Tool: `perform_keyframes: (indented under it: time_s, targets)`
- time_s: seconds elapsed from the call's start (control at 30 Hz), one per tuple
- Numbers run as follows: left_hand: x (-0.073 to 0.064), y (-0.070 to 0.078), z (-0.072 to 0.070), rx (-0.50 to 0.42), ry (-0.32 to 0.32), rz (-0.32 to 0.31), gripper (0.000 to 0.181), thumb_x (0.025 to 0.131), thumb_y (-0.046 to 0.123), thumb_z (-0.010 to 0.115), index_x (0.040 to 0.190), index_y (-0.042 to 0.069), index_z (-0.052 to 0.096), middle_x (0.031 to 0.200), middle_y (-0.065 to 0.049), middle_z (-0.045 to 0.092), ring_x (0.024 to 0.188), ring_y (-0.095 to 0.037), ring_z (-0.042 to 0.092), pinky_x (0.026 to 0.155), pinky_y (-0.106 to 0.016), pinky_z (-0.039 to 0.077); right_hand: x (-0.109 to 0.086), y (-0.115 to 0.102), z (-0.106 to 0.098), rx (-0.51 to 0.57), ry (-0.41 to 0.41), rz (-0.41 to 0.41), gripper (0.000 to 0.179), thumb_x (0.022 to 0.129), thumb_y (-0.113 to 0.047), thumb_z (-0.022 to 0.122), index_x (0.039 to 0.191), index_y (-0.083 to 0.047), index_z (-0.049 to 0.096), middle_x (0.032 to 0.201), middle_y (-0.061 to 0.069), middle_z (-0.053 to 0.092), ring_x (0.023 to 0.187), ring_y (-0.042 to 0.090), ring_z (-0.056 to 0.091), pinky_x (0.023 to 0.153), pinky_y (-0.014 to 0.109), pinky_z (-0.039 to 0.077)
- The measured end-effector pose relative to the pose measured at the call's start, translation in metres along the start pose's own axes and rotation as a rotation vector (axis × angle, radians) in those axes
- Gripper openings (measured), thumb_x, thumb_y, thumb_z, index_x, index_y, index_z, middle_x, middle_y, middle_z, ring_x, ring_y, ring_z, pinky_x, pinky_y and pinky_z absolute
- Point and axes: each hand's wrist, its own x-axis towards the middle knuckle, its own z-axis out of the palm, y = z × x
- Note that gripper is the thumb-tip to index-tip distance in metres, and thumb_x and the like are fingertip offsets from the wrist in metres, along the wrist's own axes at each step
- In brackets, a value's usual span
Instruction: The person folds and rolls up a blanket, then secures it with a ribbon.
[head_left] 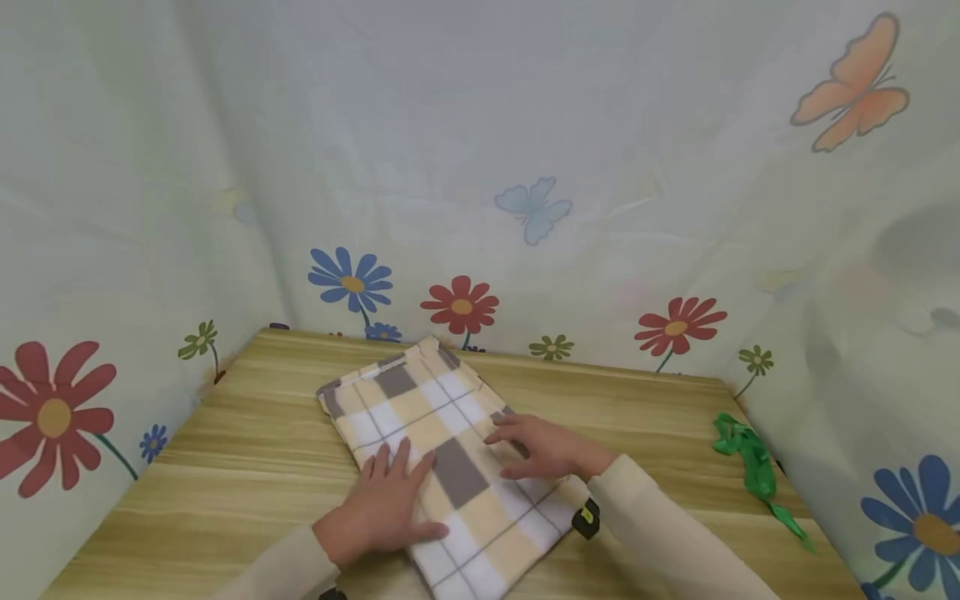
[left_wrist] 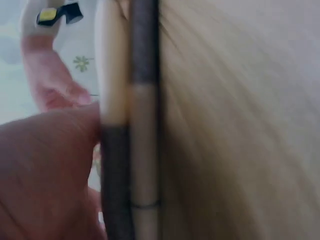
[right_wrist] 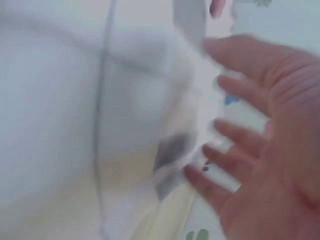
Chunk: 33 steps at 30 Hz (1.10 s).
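Note:
A folded checked cloth in cream, white and grey lies at a slant on the wooden table, a long flat stack with several layers showing at its edge in the left wrist view. On its left side rests my left hand, fingers spread and thumb out over the top layer. My right hand is over the right side, its fingers slightly bent and apart, nothing between them. In the right wrist view those fingers are close over the cloth surface.
A crumpled green strip lies near the right edge of the wood-grain table. Behind and at both sides hangs a pale curtain printed with flowers and butterflies. Each wrist wears a dark strap; the right one shows a yellow label.

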Motion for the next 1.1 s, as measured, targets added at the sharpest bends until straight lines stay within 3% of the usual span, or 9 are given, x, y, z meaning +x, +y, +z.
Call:
perform_keyframes:
  time_s: [0.17,0.27,0.37,0.63,0.87,1.1]
  targets:
    - [0.000,-0.002,0.002,0.032,-0.041,-0.003,0.106,0.076,0.085,0.063,0.159,0.023,0.038,0.166,-0.031,0.019,0.149,-0.061,0.017,0.120,-0.068,0.023,0.027,0.009,0.003,-0.019,-0.095,0.051,0.071,0.089,-0.036,0.081,0.151,-0.022,0.052,0.169,0.010,0.028,0.156,0.033,0.027,0.124,0.054,0.028]
    - [-0.001,-0.004,0.002,0.042,-0.067,0.013,0.110,0.073,0.087,0.064,0.159,0.024,0.037,0.166,-0.030,0.019,0.150,-0.060,0.017,0.120,-0.067,0.023,0.028,0.004,0.008,-0.106,-0.152,0.128,0.079,0.085,-0.042,0.082,0.154,-0.028,0.047,0.169,0.007,0.029,0.154,0.033,0.031,0.124,0.052,0.029]
    - [0.001,-0.009,0.001,0.051,-0.091,0.073,0.110,0.073,0.087,0.063,0.160,0.025,0.036,0.167,-0.029,0.018,0.151,-0.059,0.016,0.121,-0.066,0.022,0.018,-0.005,0.010,-0.180,-0.169,0.170,0.083,0.083,-0.050,0.082,0.155,-0.028,0.046,0.167,0.007,0.033,0.150,0.034,0.038,0.121,0.049,0.035]
    - [0.024,-0.026,-0.012,0.031,-0.143,0.300,0.105,0.075,0.077,0.072,0.159,0.023,0.038,0.168,-0.024,0.022,0.152,-0.056,0.018,0.122,-0.065,0.020,-0.016,-0.024,0.017,-0.224,-0.094,0.244,0.087,0.077,-0.056,0.084,0.149,-0.019,0.052,0.158,0.014,0.047,0.138,0.038,0.052,0.111,0.049,0.046]
    - [0.052,-0.033,-0.018,0.013,-0.232,0.344,0.100,0.076,0.077,0.072,0.158,0.029,0.039,0.170,-0.010,0.024,0.157,-0.044,0.016,0.126,-0.060,0.017,-0.035,-0.037,0.026,-0.196,-0.025,0.316,0.080,0.077,-0.055,0.084,0.143,-0.017,0.058,0.147,0.013,0.058,0.125,0.037,0.061,0.105,0.050,0.050]
    - [0.075,-0.031,-0.022,0.030,-0.244,0.444,0.099,0.075,0.068,0.079,0.156,0.024,0.043,0.169,-0.011,0.026,0.157,-0.044,0.017,0.125,-0.061,0.017,-0.044,-0.050,0.026,-0.232,0.041,0.367,0.076,0.075,-0.054,0.085,0.135,-0.013,0.063,0.121,0.012,0.068,0.099,0.032,0.067,0.088,0.046,0.056]
